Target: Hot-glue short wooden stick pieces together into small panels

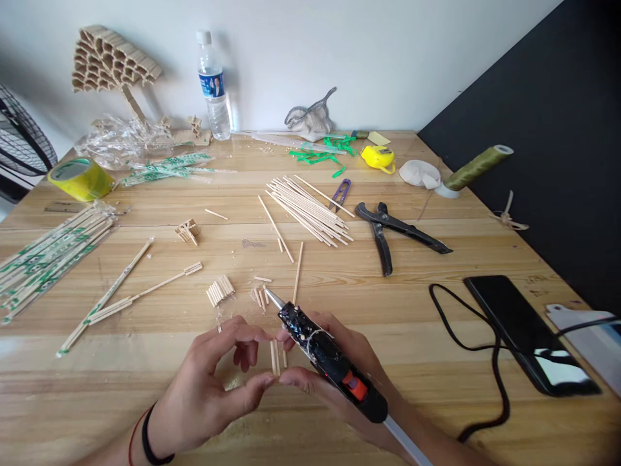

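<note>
Short wooden sticks (275,358) stand side by side between my two hands, low over the table. My left hand (206,382) pinches them at their ends with thumb and forefinger. Across my right hand (330,402) lies a black hot glue gun (334,362), its metal nozzle pointing up and left. The right thumb also touches the sticks' lower ends; the other right fingers are partly hidden behind the gun. Just beyond the nozzle are a few cut stick pieces (261,298). A panel of joined short sticks (220,290) sits to their left.
Loose long sticks (310,210) lie mid-table near purple snips (340,194) and a black cutter (388,226). Wrapped chopsticks (53,252) and yellow tape (80,179) are left. A phone (528,330) and black cable (499,375) lie right. A water bottle (213,90) stands behind.
</note>
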Demonstrator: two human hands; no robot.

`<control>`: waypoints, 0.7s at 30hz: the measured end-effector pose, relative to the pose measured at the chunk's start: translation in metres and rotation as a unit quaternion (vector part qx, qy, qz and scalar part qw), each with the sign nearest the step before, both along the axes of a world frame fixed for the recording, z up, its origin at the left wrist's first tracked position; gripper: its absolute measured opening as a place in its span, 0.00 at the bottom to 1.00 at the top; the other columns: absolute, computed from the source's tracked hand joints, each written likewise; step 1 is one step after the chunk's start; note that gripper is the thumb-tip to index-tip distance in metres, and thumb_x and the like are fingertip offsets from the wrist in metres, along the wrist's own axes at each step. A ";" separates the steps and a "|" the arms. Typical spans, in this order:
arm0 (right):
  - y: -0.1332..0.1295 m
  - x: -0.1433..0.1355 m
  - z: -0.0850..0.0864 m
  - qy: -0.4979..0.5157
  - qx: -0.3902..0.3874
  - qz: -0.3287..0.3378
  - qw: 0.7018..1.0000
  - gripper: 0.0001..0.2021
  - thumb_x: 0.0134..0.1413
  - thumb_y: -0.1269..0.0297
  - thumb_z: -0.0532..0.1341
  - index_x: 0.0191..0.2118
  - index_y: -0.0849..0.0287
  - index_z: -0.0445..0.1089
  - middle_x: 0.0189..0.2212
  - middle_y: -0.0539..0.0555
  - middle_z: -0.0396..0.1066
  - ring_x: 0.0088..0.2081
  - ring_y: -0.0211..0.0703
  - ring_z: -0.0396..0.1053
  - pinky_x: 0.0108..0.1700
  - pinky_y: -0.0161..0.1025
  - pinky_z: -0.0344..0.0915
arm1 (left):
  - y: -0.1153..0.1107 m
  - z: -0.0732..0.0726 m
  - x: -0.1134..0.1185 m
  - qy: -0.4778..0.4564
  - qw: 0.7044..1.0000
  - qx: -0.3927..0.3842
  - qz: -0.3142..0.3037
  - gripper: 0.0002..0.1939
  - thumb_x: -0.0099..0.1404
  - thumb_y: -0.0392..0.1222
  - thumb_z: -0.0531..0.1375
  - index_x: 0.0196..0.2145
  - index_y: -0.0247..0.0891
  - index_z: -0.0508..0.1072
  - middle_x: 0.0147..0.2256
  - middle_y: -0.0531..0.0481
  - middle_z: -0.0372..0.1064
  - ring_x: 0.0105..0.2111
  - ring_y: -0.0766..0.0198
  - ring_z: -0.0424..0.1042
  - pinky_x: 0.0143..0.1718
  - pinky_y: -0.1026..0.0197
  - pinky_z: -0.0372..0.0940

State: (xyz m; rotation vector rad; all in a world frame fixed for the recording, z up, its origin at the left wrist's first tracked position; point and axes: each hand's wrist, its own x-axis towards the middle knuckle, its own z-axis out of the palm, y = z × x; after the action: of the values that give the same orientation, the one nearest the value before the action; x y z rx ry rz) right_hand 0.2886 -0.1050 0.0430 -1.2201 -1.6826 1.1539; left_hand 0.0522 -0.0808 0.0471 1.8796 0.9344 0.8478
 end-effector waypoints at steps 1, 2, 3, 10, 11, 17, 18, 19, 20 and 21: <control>0.000 0.000 -0.001 0.001 0.004 -0.002 1.000 0.17 0.61 0.60 0.73 0.51 0.51 0.70 0.44 0.53 0.82 0.44 0.48 0.81 0.38 0.36 0.72 | 0.000 0.000 0.000 0.000 1.000 0.000 -0.001 0.16 0.69 0.39 0.68 0.53 0.48 0.74 0.30 0.57 0.69 0.30 0.67 0.69 0.34 0.67 0.66; -0.001 0.000 -0.002 0.004 0.009 -0.004 1.000 0.17 0.61 0.60 0.73 0.51 0.51 0.70 0.43 0.53 0.82 0.43 0.48 0.81 0.38 0.36 0.71 | 0.000 0.000 0.000 0.000 1.000 0.000 -0.001 0.16 0.69 0.39 0.69 0.53 0.48 0.74 0.30 0.57 0.69 0.30 0.67 0.69 0.34 0.67 0.66; -0.001 0.000 -0.003 0.006 0.014 -0.006 1.000 0.17 0.61 0.60 0.73 0.52 0.51 0.70 0.42 0.53 0.82 0.42 0.48 0.81 0.38 0.36 0.71 | -0.001 0.000 0.001 0.001 1.000 0.001 -0.002 0.16 0.70 0.39 0.69 0.53 0.49 0.74 0.30 0.57 0.70 0.30 0.67 0.69 0.34 0.68 0.66; 0.001 -0.003 -0.002 0.001 0.051 -0.014 0.999 0.14 0.62 0.57 0.72 0.46 0.53 0.70 0.38 0.53 0.82 0.37 0.48 0.82 0.31 0.35 0.70 | 0.000 0.000 0.002 0.009 1.000 0.001 -0.005 0.15 0.69 0.39 0.69 0.52 0.49 0.75 0.30 0.57 0.71 0.29 0.68 0.69 0.34 0.69 0.66; 0.001 -0.003 -0.002 -0.001 0.055 -0.015 0.998 0.14 0.62 0.57 0.72 0.46 0.53 0.69 0.36 0.52 0.81 0.36 0.47 0.81 0.31 0.35 0.70 | 0.001 0.000 0.002 0.009 1.000 0.003 -0.005 0.15 0.69 0.39 0.69 0.51 0.48 0.75 0.30 0.57 0.70 0.29 0.68 0.69 0.33 0.69 0.66; 0.000 -0.004 -0.004 0.005 0.068 -0.005 0.998 0.14 0.63 0.60 0.71 0.48 0.51 0.67 0.35 0.49 0.80 0.34 0.44 0.80 0.33 0.33 0.71 | 0.003 0.003 0.003 0.017 1.000 0.008 -0.002 0.14 0.67 0.38 0.70 0.50 0.47 0.77 0.29 0.58 0.71 0.27 0.69 0.70 0.32 0.70 0.67; 0.000 -0.004 -0.004 0.005 0.069 -0.005 0.998 0.14 0.63 0.60 0.71 0.49 0.50 0.67 0.36 0.49 0.79 0.34 0.43 0.79 0.33 0.33 0.71 | 0.004 0.003 0.003 0.018 1.000 0.008 -0.002 0.14 0.67 0.38 0.70 0.50 0.47 0.77 0.29 0.58 0.71 0.27 0.69 0.70 0.32 0.70 0.67; 0.000 -0.004 -0.004 0.006 0.068 -0.004 0.998 0.14 0.63 0.61 0.71 0.49 0.50 0.67 0.36 0.48 0.79 0.34 0.43 0.79 0.34 0.33 0.71 | 0.004 0.004 0.004 0.019 1.000 0.007 -0.002 0.14 0.67 0.38 0.70 0.49 0.47 0.77 0.29 0.58 0.71 0.27 0.69 0.70 0.32 0.70 0.67; 0.000 -0.004 -0.005 0.008 0.068 -0.002 0.998 0.14 0.63 0.62 0.71 0.49 0.49 0.67 0.37 0.48 0.79 0.35 0.43 0.79 0.34 0.33 0.71 | 0.005 0.004 0.004 0.020 1.000 0.006 -0.002 0.14 0.67 0.38 0.70 0.49 0.47 0.77 0.29 0.58 0.71 0.27 0.68 0.70 0.32 0.70 0.67; 0.000 -0.004 -0.005 0.011 0.066 0.000 0.998 0.14 0.64 0.63 0.71 0.49 0.49 0.67 0.37 0.48 0.78 0.36 0.43 0.79 0.36 0.33 0.71 | 0.005 0.004 0.004 0.021 1.000 0.002 -0.003 0.14 0.67 0.38 0.69 0.49 0.47 0.77 0.29 0.58 0.71 0.27 0.68 0.71 0.32 0.70 0.67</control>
State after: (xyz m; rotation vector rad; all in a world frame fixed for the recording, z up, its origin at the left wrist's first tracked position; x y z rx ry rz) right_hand 0.2846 -0.1046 0.0381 -1.1219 -1.7143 1.0361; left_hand 0.0566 -0.0756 0.0509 1.9091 0.9538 0.8099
